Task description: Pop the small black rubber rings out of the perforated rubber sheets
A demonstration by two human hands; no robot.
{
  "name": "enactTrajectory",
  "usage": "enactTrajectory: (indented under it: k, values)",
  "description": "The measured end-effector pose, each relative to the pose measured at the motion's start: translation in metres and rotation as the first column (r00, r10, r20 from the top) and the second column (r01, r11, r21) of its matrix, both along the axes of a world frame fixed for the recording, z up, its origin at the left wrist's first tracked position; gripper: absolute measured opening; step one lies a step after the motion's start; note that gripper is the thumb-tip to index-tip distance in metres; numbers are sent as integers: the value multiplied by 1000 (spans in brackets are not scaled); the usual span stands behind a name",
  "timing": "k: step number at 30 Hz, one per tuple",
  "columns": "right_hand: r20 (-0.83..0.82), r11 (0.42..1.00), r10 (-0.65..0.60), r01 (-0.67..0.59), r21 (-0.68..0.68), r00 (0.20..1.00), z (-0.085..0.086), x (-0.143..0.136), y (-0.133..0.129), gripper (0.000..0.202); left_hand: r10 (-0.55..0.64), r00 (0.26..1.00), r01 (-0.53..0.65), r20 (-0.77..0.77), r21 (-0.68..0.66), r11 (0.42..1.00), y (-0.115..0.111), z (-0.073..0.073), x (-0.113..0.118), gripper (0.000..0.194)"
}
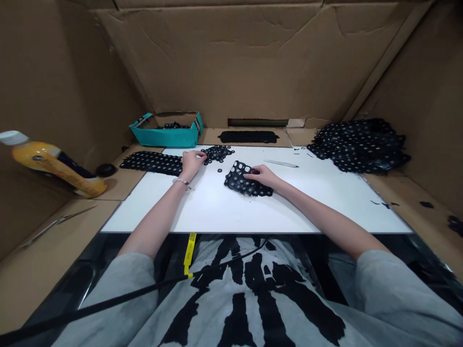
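My left hand [193, 163] reaches to the left edge of a pile of small black rings [218, 153]. Its thumb and fingers are pinched together there; whether a ring is between them is too small to tell. My right hand [263, 175] grips the upper right part of a black sheet full of round holes [243, 183], which lies on the white board. White shows through larger openings at the sheet's upper left corner. One loose black ring [219, 170] lies between the pile and the sheet. Partly behind my left hand is a stack of perforated black strips [152, 162].
A teal box [166, 138] with black pieces stands at the back left. A white pen-like tool [281, 164] lies right of centre. A heap of perforated black sheets [361, 144] fills the back right. At left are a yellow bottle [54, 166] and tweezers [60, 221].
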State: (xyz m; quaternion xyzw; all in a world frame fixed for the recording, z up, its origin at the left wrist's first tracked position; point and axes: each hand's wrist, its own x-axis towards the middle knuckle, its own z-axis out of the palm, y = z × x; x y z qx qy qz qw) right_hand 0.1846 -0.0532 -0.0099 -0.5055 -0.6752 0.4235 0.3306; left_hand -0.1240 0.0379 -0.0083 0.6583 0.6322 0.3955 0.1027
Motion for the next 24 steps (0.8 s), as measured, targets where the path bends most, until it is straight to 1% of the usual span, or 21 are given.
enactTrajectory:
  k: [3,5,6,8,9,11,13,14,16,17,19,21,23,24]
  values:
    - [-6,1000,7,-8,-12,1000,4,1,-2,48,39,991,-42,-129,-27,999,-2,3,2,21]
    - [-2,999,33,-33,-15,999,8,3,-2,44,10,986,-8,-167,15,1000,-7,10,7,26]
    - [4,999,48,-48,-17,999,10,5,-2,41,-28,984,38,-176,52,998,-11,14,11,27]
    - [16,998,66,-66,-21,998,11,7,0,36,-170,967,195,-189,124,973,-24,22,24,27]
    - [17,998,65,-64,-19,998,11,7,1,34,-267,944,297,-195,149,943,-31,25,32,26]
    - [8,999,54,-54,-5,999,9,7,2,33,-450,866,487,-219,162,858,-48,30,50,24]
    - [-10,998,61,-61,15,998,7,6,3,34,-567,783,608,-256,121,785,-64,30,67,24]
    - [-24,997,78,-77,20,997,6,5,3,35,-604,748,646,-276,93,758,-71,28,74,25]
    - [-65,991,131,-130,18,989,7,5,3,37,-638,712,678,-294,52,733,-80,25,83,28]
    - [-87,987,163,-163,12,983,8,6,2,38,-642,711,679,-287,42,733,-83,23,86,28]
    - [-112,972,232,-233,-1,966,11,9,3,40,-632,734,657,-249,26,753,-85,21,87,27]
    - [-101,959,278,-281,-18,955,13,13,4,42,-607,769,620,-200,4,785,-85,21,87,26]
    - [-79,960,272,-276,-42,959,12,15,6,43,-578,800,585,-162,-4,811,-85,22,86,28]
    - [-76,965,252,-257,-50,965,11,15,7,43,-573,805,580,-154,-1,815,-85,23,86,28]
